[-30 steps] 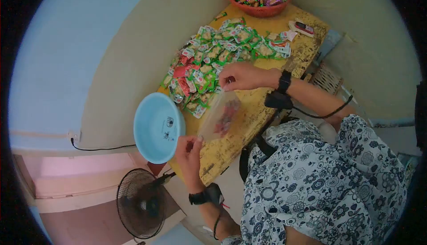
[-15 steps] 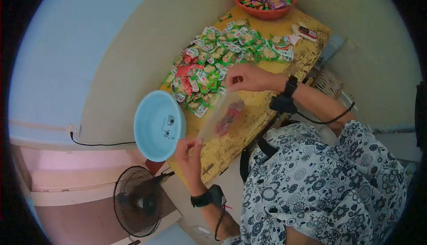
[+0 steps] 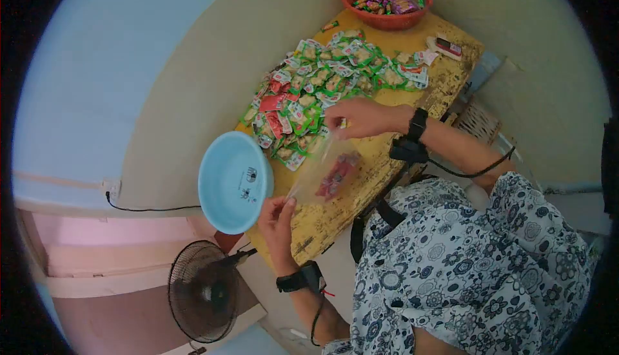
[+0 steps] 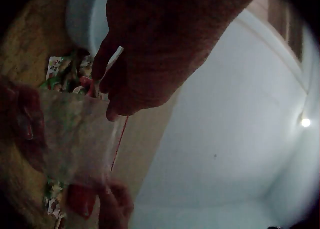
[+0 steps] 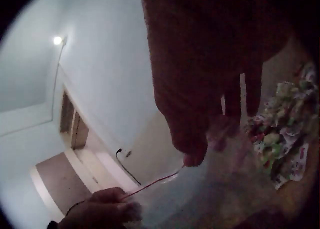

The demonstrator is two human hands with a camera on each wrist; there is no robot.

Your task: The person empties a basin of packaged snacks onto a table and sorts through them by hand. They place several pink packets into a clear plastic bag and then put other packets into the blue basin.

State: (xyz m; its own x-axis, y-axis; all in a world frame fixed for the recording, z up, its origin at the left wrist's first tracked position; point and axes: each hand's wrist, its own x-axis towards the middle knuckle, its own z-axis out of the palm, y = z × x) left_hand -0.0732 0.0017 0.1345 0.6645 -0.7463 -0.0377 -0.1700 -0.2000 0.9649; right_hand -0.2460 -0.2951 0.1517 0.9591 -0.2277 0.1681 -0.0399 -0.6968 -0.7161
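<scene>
A clear plastic bag (image 3: 314, 169) is stretched between both hands above the yellow table, with red packets (image 3: 338, 176) in its lower part. The left hand (image 3: 277, 229) pinches one top corner between thumb and fingers. At the other corner, the right hand (image 3: 367, 118) pinches the bag beside the heap of green and white packets (image 3: 322, 81). In the left wrist view the left hand (image 4: 145, 59) holds the edge of the cloudy bag (image 4: 75, 134). The right wrist view has the right hand (image 5: 210, 69) on the bag's red-lined edge (image 5: 155, 182).
A light blue basin (image 3: 233, 184) stands at the table's left end. Far back on the table (image 3: 309, 226) are a red basket (image 3: 387, 23) of wrapped sweets and a phone (image 3: 448, 47). A black fan (image 3: 203, 290) stands at the lower left.
Both hands still hold the bag by its corners. The bag's sides look more spread than before, and the right hand has shifted slightly. The whole head view has moved a little.
</scene>
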